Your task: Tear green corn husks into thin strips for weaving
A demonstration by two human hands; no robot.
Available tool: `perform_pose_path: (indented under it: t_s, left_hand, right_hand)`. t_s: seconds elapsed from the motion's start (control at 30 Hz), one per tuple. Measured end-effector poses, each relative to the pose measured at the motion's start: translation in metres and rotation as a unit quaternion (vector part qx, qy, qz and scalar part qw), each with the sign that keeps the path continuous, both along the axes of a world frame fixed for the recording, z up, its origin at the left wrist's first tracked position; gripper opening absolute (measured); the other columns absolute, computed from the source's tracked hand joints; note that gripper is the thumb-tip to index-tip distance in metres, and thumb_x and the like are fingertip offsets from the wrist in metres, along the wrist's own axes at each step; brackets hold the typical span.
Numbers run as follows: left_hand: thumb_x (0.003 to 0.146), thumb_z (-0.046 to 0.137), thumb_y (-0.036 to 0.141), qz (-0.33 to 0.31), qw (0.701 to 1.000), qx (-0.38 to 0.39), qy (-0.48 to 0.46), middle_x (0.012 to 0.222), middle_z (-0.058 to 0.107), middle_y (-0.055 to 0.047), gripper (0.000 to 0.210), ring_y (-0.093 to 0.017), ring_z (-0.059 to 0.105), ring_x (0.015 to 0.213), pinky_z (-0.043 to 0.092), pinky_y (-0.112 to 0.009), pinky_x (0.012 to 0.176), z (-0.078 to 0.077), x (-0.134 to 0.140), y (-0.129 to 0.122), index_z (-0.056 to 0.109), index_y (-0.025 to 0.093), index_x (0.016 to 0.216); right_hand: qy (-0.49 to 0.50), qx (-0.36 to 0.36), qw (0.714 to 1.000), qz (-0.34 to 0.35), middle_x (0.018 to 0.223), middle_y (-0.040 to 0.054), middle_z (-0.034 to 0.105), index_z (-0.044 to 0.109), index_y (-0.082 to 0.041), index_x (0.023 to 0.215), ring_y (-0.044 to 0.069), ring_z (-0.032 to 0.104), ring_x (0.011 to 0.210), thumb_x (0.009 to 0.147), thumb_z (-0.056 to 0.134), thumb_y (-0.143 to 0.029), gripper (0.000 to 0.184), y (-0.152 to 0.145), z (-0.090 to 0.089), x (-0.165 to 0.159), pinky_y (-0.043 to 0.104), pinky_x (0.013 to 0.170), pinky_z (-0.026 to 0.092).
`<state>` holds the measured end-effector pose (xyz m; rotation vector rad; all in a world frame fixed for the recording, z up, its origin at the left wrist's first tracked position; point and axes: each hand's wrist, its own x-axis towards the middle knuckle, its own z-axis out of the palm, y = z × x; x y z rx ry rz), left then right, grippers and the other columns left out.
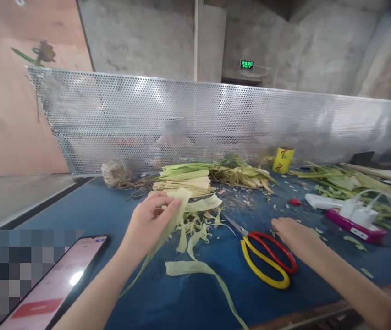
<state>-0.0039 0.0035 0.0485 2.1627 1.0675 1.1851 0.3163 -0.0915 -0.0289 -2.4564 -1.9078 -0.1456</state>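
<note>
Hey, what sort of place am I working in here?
Probably a workshop: pale plant strips lie on a blue worktable, a perforated metal screen stands behind, and a lit exit sign shows against a bare concrete wall.

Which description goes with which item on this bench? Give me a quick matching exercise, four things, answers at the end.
1. Scissors
2. Power strip
3. Phone
4. Raised pale strip

A. Lit, at the picture's lower left
B. Held in the left hand
C. Red and yellow handles
D. Purple, with white plugs

Pairs: 1-C, 2-D, 3-A, 4-B
</note>
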Motion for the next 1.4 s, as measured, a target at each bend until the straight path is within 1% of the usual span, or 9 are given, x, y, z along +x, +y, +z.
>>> perform_pose_path:
  t_s: [0.23, 0.43, 0.6, 0.7, 0.8, 1.0, 1.23, 1.3, 1.4]
  left_hand:
    - [0.076, 0.05, 0.042, 0.009, 1.0, -0.023, -0.016, 0.071, 0.056, -0.003, 0.029, -0.016, 0.049, 0.064, 0.039, -0.024, 0.058, -0.001, -0.001, 0.001, 0.061, 0.018, 0.063]
    - [0.076, 0.05, 0.04, 0.03, 0.998, -0.024, -0.044, 0.067, 0.053, -0.001, 0.029, -0.015, 0.048, 0.065, 0.036, -0.024, 0.06, -0.008, -0.002, 0.01, 0.06, 0.018, 0.06]
    - [0.074, 0.053, 0.04, 0.048, 0.991, -0.06, -0.109, 0.063, 0.052, -0.001, 0.029, -0.015, 0.047, 0.067, 0.037, -0.025, 0.063, -0.015, -0.001, 0.013, 0.063, 0.017, 0.059]
    - [0.074, 0.055, 0.039, 0.043, 0.987, -0.08, -0.129, 0.062, 0.052, -0.002, 0.03, -0.016, 0.047, 0.068, 0.037, -0.027, 0.063, -0.018, 0.003, 0.008, 0.065, 0.016, 0.058]
    - [0.073, 0.057, 0.035, 0.006, 0.986, -0.086, -0.141, 0.065, 0.054, -0.003, 0.024, -0.016, 0.049, 0.07, 0.04, -0.028, 0.066, -0.022, 0.011, 0.003, 0.07, 0.017, 0.065]
    - [0.075, 0.057, 0.032, -0.052, 0.986, -0.083, -0.135, 0.079, 0.06, -0.005, 0.021, -0.017, 0.054, 0.077, 0.043, -0.029, 0.071, -0.025, 0.021, -0.004, 0.071, 0.018, 0.07]
    - [0.078, 0.054, 0.028, -0.015, 0.985, -0.085, -0.152, 0.079, 0.057, -0.002, 0.017, -0.01, 0.054, 0.06, 0.044, -0.024, 0.06, -0.02, 0.012, -0.002, 0.067, 0.021, 0.086]
    - [0.077, 0.054, 0.026, -0.03, 0.979, -0.105, -0.172, 0.075, 0.056, -0.001, 0.016, -0.007, 0.051, 0.051, 0.043, -0.024, 0.055, -0.02, 0.011, -0.002, 0.065, 0.019, 0.086]
    - [0.074, 0.056, 0.023, -0.068, 0.962, -0.136, -0.225, 0.072, 0.053, 0.002, 0.03, -0.006, 0.045, 0.046, 0.039, -0.021, 0.044, -0.021, 0.015, -0.006, 0.055, 0.02, 0.104]
  right_hand:
    - [0.035, 0.019, 0.999, -0.013, 0.066, 0.0031, 0.062, 0.054, -0.017, 0.064, 0.014, 0.057, 0.062, 0.069, 0.046, -0.004, 0.016, 0.026, 0.015, 0.023, 0.021, 0.057, 0.035]
    - [0.028, 0.111, 0.986, -0.12, 0.078, 0.023, 0.063, 0.062, -0.005, 0.078, 0.03, 0.061, 0.077, 0.071, 0.046, -0.004, 0.018, 0.079, 0.07, 0.017, 0.033, 0.062, 0.039]
    - [0.155, 0.119, 0.979, 0.056, 0.094, 0.0056, 0.066, 0.059, -0.022, 0.104, 0.016, 0.062, 0.082, 0.084, 0.043, -0.036, 0.029, 0.08, 0.082, -0.072, 0.025, 0.068, 0.046]
    - [0.424, 0.076, 0.867, 0.252, 0.091, 0.0059, 0.065, 0.06, -0.021, 0.097, 0.017, 0.061, 0.08, 0.079, 0.047, -0.049, 0.036, 0.063, 0.076, -0.125, 0.027, 0.068, 0.048]
    - [0.464, 0.133, 0.836, 0.261, 0.083, 0.004, 0.064, 0.059, -0.021, 0.09, 0.015, 0.058, 0.072, 0.073, 0.056, -0.047, 0.032, 0.053, 0.07, -0.147, 0.025, 0.06, 0.046]
    - [0.434, 0.218, 0.839, 0.245, 0.065, -0.0006, 0.058, 0.059, -0.02, 0.071, 0.011, 0.05, 0.054, 0.075, 0.057, -0.034, 0.014, 0.055, 0.078, -0.142, 0.024, 0.05, 0.038]
    - [0.668, 0.18, 0.68, 0.243, 0.061, -0.0016, 0.058, 0.061, -0.019, 0.075, 0.009, 0.053, 0.05, 0.066, 0.067, -0.036, 0.02, 0.064, 0.102, -0.122, 0.022, 0.049, 0.044]
    - [0.688, 0.125, 0.673, 0.242, 0.064, -0.0015, 0.059, 0.061, -0.019, 0.074, 0.008, 0.053, 0.051, 0.064, 0.069, -0.034, 0.019, 0.065, 0.1, -0.122, 0.02, 0.047, 0.042]
    - [0.658, 0.072, 0.71, 0.242, 0.066, -0.0005, 0.06, 0.059, -0.019, 0.075, 0.008, 0.054, 0.054, 0.064, 0.07, -0.033, 0.021, 0.063, 0.089, -0.13, 0.019, 0.047, 0.043]
